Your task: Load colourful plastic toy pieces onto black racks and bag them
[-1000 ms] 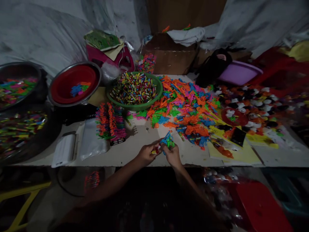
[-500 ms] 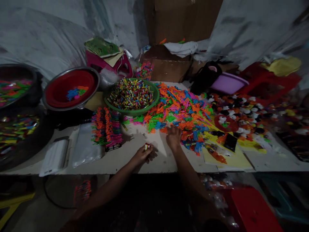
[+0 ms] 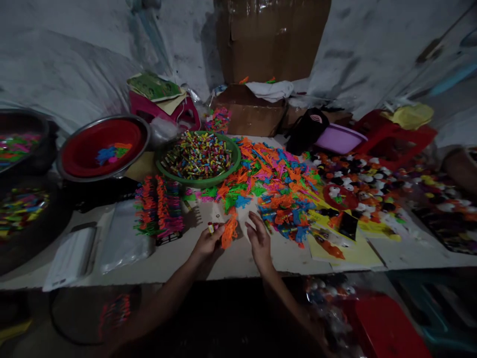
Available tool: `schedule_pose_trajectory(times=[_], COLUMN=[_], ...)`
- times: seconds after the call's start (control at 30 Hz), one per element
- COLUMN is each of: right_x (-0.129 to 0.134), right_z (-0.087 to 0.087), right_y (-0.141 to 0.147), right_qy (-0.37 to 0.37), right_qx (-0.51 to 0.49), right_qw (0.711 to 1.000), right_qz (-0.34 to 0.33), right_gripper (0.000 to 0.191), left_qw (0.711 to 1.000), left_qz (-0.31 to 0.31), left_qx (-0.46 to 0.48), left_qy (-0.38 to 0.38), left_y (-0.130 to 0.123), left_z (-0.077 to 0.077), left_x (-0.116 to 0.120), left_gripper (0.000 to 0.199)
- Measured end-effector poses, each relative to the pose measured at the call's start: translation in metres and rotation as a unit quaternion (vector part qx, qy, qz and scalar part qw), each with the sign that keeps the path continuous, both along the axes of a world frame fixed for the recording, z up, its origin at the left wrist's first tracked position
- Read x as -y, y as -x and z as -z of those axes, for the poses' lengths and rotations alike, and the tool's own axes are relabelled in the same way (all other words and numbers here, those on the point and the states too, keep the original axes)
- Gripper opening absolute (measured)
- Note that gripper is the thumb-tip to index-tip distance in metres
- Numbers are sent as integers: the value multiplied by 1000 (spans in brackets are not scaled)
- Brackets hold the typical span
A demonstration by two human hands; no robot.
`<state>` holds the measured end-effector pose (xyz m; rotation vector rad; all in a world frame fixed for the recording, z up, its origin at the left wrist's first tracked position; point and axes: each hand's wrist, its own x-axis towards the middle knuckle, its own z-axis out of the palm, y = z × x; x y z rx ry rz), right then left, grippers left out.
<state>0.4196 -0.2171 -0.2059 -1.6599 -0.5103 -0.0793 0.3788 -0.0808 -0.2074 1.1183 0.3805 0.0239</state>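
My left hand [image 3: 206,244] is closed over the table's front part, pinching small printed tube-like pieces [image 3: 211,227]. An orange plastic toy piece [image 3: 230,230] stands at its fingertips and appears gripped there too; its exact shape is hard to make out. To the right, my right hand [image 3: 260,239] has its fingers apart and holds nothing, a short gap from the orange piece. Beyond both hands spreads a pile of bright plastic toy pieces [image 3: 272,171]. A green basin [image 3: 237,158] heaped with small printed tubes [image 3: 197,155] stands behind my left hand.
Left of my hands are a bundle of stacked colourful pieces [image 3: 160,206], clear plastic bags [image 3: 128,238] and a white box [image 3: 70,256]. A red bowl [image 3: 80,149] sits in a metal basin farther left. Yellow sheets [image 3: 335,251] and many small figures [image 3: 372,184] lie right.
My right hand has drawn back from the pile toward me and opened. An orange toy piece is now at my left hand's fingertips. The view has shifted slightly.
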Motion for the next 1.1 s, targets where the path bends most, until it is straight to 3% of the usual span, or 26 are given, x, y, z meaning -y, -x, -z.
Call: schedule_pose_trajectory(times=[0.1,0.23,0.4,0.47,0.77,1.1], right_x=[-5,-7,-7,-9,-10,-20], right_z=[-2,-15,-29,-28,-35,-14], right_y=[2,0,2,4,17,24], right_qy=[-22,-63,-51,-63,-42,-119], right_qx=[-142,-155,-201,-210,-148,-189], right_qw=[990,983,978,975,988,975], right_qz=[-1,70,-36,-46,-6,18], right_gripper=[30,26,30,31,22,20], left_qw=[999,996,979,973,916,924], left_qz=[20,33,116,127,64,103], left_qx=[-8,4,52,66,90,83], left_qy=[-39,-81,-157,-182,-385,-360], left_y=[-3,1,11,13,15,24], left_z=[-5,-15,-19,-18,-17,-5], left_x=[5,3,1,2,5,19], left_gripper=[50,61,47,41,27,30])
